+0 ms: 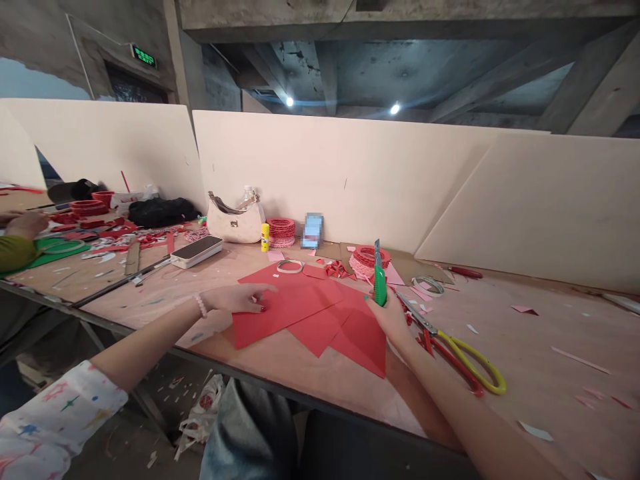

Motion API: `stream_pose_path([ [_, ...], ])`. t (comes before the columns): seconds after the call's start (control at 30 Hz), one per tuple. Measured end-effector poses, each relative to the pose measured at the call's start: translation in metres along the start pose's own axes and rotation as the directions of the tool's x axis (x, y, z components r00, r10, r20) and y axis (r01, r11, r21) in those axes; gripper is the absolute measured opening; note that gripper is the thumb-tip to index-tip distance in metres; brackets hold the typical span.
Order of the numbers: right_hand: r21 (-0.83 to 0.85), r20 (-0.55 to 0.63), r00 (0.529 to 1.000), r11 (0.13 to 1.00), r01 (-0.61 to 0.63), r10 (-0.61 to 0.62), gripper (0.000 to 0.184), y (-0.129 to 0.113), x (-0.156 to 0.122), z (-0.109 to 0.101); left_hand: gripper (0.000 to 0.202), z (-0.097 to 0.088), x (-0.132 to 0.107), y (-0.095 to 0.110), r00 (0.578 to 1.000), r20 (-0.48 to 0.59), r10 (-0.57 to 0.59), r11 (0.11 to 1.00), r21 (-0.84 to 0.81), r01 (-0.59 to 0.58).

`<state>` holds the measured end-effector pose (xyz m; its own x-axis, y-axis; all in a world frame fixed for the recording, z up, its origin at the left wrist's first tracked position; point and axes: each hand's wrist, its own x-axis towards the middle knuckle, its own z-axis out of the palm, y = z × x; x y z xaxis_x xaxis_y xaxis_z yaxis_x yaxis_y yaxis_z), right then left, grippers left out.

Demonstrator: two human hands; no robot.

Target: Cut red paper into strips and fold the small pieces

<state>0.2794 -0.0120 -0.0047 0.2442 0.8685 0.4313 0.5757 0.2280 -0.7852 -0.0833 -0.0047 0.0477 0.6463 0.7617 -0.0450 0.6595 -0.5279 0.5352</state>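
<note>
Head camera: the left hand (235, 298) lies open, its fingertips resting on overlapping red paper sheets (310, 313) spread on a wooden workbench (500, 320). The right hand (393, 317), at the sheets' 3 o'clock edge, clenches a green utility knife (380, 283) upright; yellow-handled scissors (467, 363) lie just beside it at 4 o'clock.

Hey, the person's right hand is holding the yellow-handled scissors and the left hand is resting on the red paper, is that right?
Not quite. The right hand holds a green utility knife, not the scissors. The yellow-handled scissors lie on the table to its right, as the head view shows. The left hand does rest on the red paper.
</note>
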Motion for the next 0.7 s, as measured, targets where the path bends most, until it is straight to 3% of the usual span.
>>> stream_pose_path([
  [0.1, 0.001, -0.009, 1.0, 1.0, 0.009, -0.009, 0.023, -0.009, -0.004, -0.002, 0.047, 0.009, -0.01, 0.004, 0.966, -0.259, 0.013, 0.994, -0.103, -0.041],
  [0.2, -0.037, -0.013, 0.999, 0.999, 0.038, -0.039, 0.025, -0.015, -0.007, -0.005, 0.044, 0.026, -0.017, 0.017, 0.863, -0.485, -0.137, 0.983, -0.175, 0.058],
  [0.23, -0.052, -0.006, 0.999, 0.997, 0.051, -0.052, 0.026, -0.016, -0.007, -0.005, 0.046, 0.031, -0.019, 0.023, 0.856, -0.478, -0.199, 0.974, -0.194, 0.118],
  [0.3, -0.082, 0.015, 0.997, 0.994, 0.072, -0.071, 0.025, -0.017, -0.007, -0.006, 0.052, 0.04, -0.024, 0.038, 0.915, -0.306, -0.264, 0.956, -0.205, 0.207],
  [0.33, -0.102, 0.032, 0.997, 0.992, 0.078, -0.075, 0.025, -0.016, -0.007, -0.006, 0.053, 0.043, -0.026, 0.046, 0.956, -0.183, -0.231, 0.964, -0.174, 0.2],
  [0.4, -0.147, 0.067, 0.994, 0.985, 0.094, -0.085, 0.023, -0.016, -0.007, -0.006, 0.046, 0.045, -0.028, 0.06, 0.993, -0.094, -0.065, 0.998, -0.026, 0.063],
  [0.53, -0.172, 0.121, 0.984, 0.973, 0.153, -0.133, 0.021, -0.02, -0.008, -0.005, 0.034, 0.04, -0.015, 0.065, 0.974, -0.075, 0.215, 0.945, 0.269, -0.188],
  [0.6, -0.159, 0.145, 0.976, 0.969, 0.188, -0.165, 0.025, -0.023, -0.009, -0.005, 0.042, 0.039, 0.0, 0.057, 0.942, -0.041, 0.333, 0.889, 0.348, -0.299],
  [0.7, -0.187, 0.18, 0.965, 0.956, 0.225, -0.192, 0.035, -0.027, -0.011, -0.007, 0.055, 0.043, 0.021, 0.043, 0.932, 0.023, 0.362, 0.875, 0.338, -0.348],
])
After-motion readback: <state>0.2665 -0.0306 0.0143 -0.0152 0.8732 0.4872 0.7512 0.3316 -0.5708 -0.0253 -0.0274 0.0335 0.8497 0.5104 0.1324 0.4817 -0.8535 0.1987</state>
